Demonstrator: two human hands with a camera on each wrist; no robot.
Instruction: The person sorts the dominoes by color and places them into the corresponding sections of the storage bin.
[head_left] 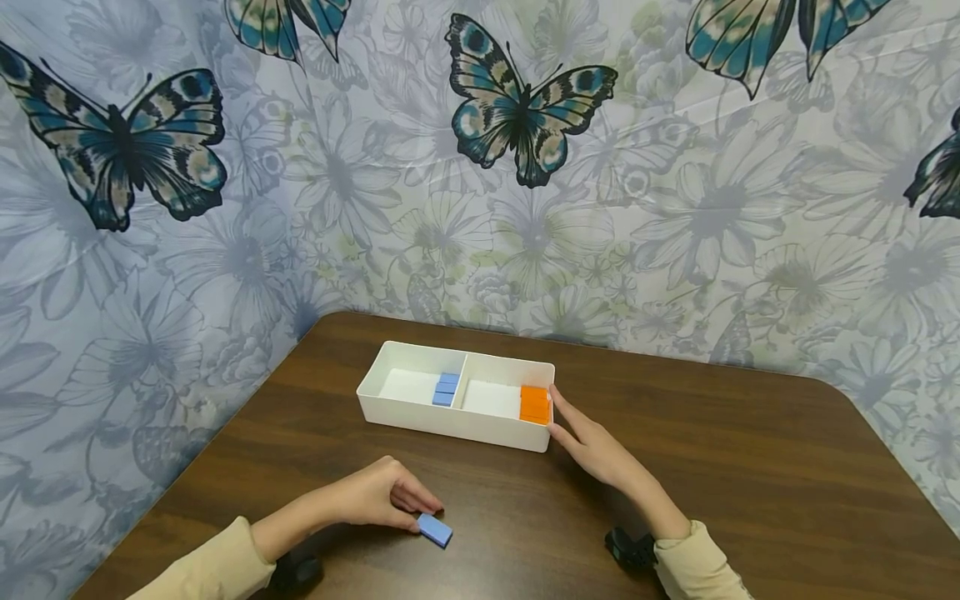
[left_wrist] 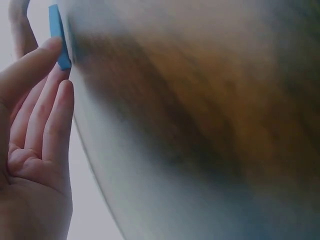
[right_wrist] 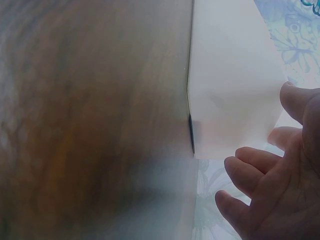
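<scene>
Over the near left part of the table, my left hand pinches a small flat blue block by one end. Seen from the left wrist, the thumb presses on this blue block with fingers behind it. My right hand touches the right end of a white two-part box, its fingers extended. The right wrist view shows the thumb at the edge of the box wall. Blue blocks lie against the divider in the left compartment; orange blocks sit at the right compartment's right end.
A brown wooden table with rounded far corners carries everything. Behind it and to the left hangs a cloth printed with butterflies and flowers. Dark devices are worn at both wrists.
</scene>
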